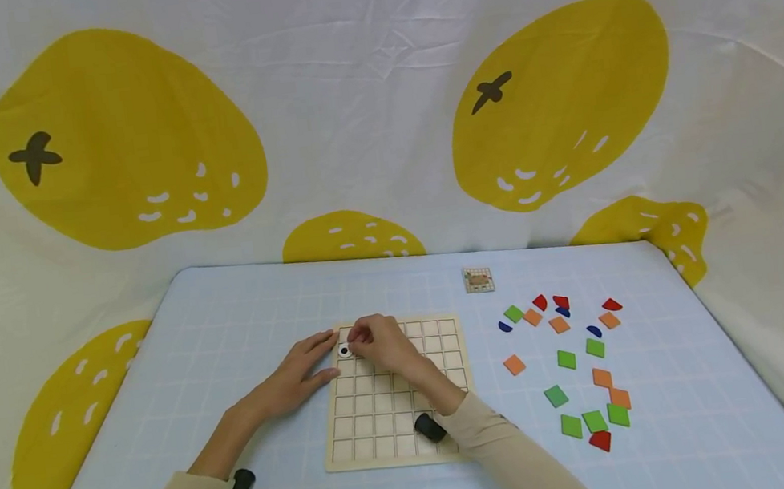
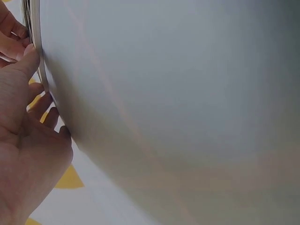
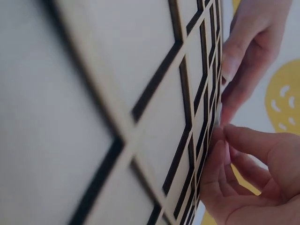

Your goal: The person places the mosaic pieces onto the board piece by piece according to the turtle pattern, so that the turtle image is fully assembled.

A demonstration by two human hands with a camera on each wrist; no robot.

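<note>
Nearest the lens, two beige sleeves reaching in over a pale blue gridded mat (image 1: pixel 240 310). On the mat, a wooden grid board (image 1: pixel 440 352) of square cells. At its far left corner, the right hand (image 1: pixel 382 344), fingers curled and pinching a small black-and-white round piece (image 1: pixel 344 351) just over a corner cell. Beside it, the left hand (image 1: pixel 299 374), fingers straight and relaxed, fingertips touching the board's left edge, holding nothing. In the right wrist view, pinching fingertips (image 3: pixel 220 140) right at the board's surface. To do this well, probably: keep the left hand pressed against the edge so the board cannot slide, lower the piece flat and square to the cell, ease the pinch only once seated. Well apart to the right, scattered coloured tiles (image 1: pixel 566 359) and a small pattern card (image 1: pixel 478 279).
</note>
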